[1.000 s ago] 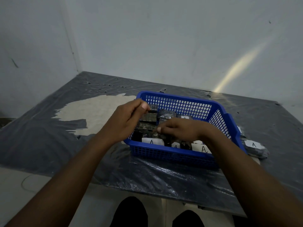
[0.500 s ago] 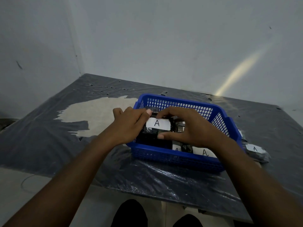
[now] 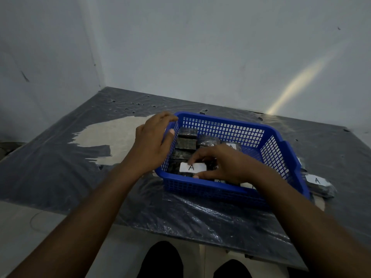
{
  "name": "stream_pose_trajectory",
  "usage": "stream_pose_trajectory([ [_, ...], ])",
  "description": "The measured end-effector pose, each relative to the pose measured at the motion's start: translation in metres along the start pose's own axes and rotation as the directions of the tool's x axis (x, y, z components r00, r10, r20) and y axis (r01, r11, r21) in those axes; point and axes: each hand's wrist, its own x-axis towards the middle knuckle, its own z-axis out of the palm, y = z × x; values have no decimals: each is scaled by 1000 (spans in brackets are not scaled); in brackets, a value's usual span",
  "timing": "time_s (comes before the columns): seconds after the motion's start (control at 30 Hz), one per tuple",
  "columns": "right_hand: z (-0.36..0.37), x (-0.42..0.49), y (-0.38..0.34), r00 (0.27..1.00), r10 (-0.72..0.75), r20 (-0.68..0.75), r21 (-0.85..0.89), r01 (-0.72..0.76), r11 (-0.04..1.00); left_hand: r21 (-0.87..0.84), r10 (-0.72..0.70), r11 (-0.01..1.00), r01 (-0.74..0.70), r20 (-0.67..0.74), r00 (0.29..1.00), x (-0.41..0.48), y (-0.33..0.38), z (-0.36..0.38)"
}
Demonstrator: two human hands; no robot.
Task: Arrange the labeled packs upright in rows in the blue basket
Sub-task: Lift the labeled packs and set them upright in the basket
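Note:
A blue mesh basket (image 3: 224, 125) sits on a table covered with black plastic. Several dark wrapped packs lie inside it, two stacked at the far left (image 3: 186, 138). My right hand (image 3: 226, 164) is inside the basket, its fingers pinching a dark pack with a white label marked A (image 3: 195, 167) near the front left corner. My left hand (image 3: 151, 143) hovers at the basket's left wall, fingers apart, holding nothing. More labels peek out under my right wrist.
Another labeled pack (image 3: 319, 184) lies on the table just right of the basket. A pale bare patch (image 3: 112, 135) shows where the plastic sheet is torn, left of the basket. Walls close off the back and left. My feet show below the table edge.
Both hands held the labeled pack above the basket; now my left hand has let go and drawn back to the left wall, while my right hand lowered the pack to the front left.

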Motion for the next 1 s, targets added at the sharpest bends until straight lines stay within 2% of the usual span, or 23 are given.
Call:
stream_pose_trajectory([
  [0.13, 6, 5, 0, 1000, -6, 18, -11, 6, 1000, -118, -43, 991, 59, 136, 990, -7, -2, 13],
  [0.27, 5, 5, 1, 993, 43, 113, -73, -35, 997, -136, -47, 989, 64, 120, 992, -7, -4, 20],
  [0.43, 9, 11, -5, 994, 87, 69, -116, -78, 990, -104, -85, 990, 94, 85, 993, -10, 0, 19],
  [0.57, 10, 17, -8, 993, 98, 65, -161, -86, 983, -78, -95, 991, 105, 124, 988, -9, 4, 16],
  [0.6, 10, 14, -9, 994, 97, 58, -152, -88, 984, -29, -91, 995, 96, 133, 987, -9, 5, 16],
  [0.67, 6, 1, -10, 995, 101, -4, -58, -101, 993, 184, -47, 983, 25, 114, 992, -5, 7, 15],
  [0.73, 4, -20, -8, 982, 144, -120, 54, -139, 989, 338, 92, 931, -138, 148, 985, 6, 11, 14],
  [0.8, 6, -43, -6, 960, 215, -180, 64, -207, 976, 330, 216, 887, -323, 324, 921, 22, 19, 13],
  [0.83, 10, -54, -6, 954, 243, -177, 57, -237, 970, 310, 225, 871, -381, 437, 871, 30, 23, 15],
  [0.93, 25, -73, -11, 945, 261, -199, -4, -267, 964, 346, 73, 836, -427, 700, 711, 44, 31, 24],
  [1.0, 32, -75, -14, 931, 245, -272, -66, -272, 960, 367, -13, 832, -416, 763, 647, 49, 33, 30],
])
